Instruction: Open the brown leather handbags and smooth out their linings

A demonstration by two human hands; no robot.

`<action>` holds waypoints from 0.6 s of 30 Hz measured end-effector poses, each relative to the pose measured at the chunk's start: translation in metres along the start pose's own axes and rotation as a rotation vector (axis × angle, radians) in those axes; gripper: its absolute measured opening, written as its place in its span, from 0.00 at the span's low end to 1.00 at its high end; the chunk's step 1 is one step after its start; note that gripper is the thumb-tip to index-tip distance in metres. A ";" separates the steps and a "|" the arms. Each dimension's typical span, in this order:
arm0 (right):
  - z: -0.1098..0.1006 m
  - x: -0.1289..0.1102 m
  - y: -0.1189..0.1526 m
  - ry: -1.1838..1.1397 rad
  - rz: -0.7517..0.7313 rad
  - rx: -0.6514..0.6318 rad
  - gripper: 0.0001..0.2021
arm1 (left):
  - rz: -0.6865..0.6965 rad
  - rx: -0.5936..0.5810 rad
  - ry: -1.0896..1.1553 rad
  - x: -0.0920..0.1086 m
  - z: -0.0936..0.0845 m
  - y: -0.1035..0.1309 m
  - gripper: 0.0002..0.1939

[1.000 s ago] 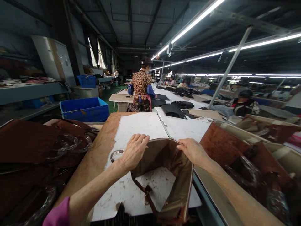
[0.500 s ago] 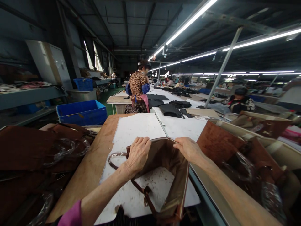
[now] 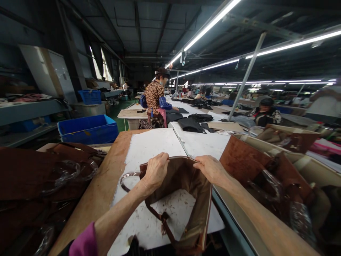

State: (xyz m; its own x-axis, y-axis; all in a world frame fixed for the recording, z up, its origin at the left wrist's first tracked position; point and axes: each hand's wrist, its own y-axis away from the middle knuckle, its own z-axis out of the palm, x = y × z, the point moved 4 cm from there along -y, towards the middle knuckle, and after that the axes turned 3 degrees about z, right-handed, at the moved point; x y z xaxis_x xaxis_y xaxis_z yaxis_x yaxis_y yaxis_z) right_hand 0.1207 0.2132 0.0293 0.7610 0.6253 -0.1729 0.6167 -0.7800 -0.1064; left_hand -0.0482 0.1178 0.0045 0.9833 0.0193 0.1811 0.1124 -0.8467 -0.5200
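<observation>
A brown handbag (image 3: 198, 209) with a tan lining lies in front of me, its lining facing me. My left hand (image 3: 156, 170) is closed on the left part of its upper rim. Farther right along the same rim, my right hand (image 3: 209, 169) pinches the edge between thumb and fingers. A curved handle (image 3: 128, 177) in clear plastic sticks out to the left of my left hand. A narrow brown strap (image 3: 166, 225) with a small buckle-like piece hangs in the lower middle. The far side of the bag is hidden.
Brown bags (image 3: 23, 177) are piled on the left, and more brown bags (image 3: 245, 158) on the right. White sheeting (image 3: 151, 140) covers the worktable. A blue bin (image 3: 89, 129) stands beyond the left pile. Ahead, a co-worker (image 3: 153, 97) stands by dark pieces (image 3: 191, 122).
Both hands keep their hold on the rim, and the bag hardly moves. My view has shifted slightly. The co-worker's arm has come down from near the head and now reaches over the table.
</observation>
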 end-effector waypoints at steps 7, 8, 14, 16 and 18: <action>-0.003 -0.006 0.003 0.038 0.022 -0.032 0.10 | 0.052 -0.020 -0.144 0.008 0.004 -0.001 0.06; -0.004 -0.007 0.003 0.038 0.030 -0.036 0.10 | 0.063 -0.021 -0.153 0.010 0.005 -0.003 0.05; -0.006 -0.008 0.005 0.041 0.056 -0.022 0.09 | 0.240 -0.033 -0.175 0.022 0.013 -0.017 0.05; -0.006 -0.007 0.005 0.036 0.055 -0.022 0.08 | 0.299 -0.026 -0.191 0.025 0.016 -0.020 0.07; -0.005 -0.006 0.004 0.026 0.046 -0.019 0.08 | 0.333 -0.014 -0.196 0.026 0.017 -0.021 0.08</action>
State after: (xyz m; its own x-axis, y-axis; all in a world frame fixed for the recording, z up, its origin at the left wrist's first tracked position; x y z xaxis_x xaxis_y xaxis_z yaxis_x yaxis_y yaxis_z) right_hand 0.1199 0.2066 0.0347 0.7935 0.5894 -0.1516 0.5844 -0.8075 -0.0802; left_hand -0.0227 0.1451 0.0058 0.9745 -0.1582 -0.1594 -0.2186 -0.8309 -0.5117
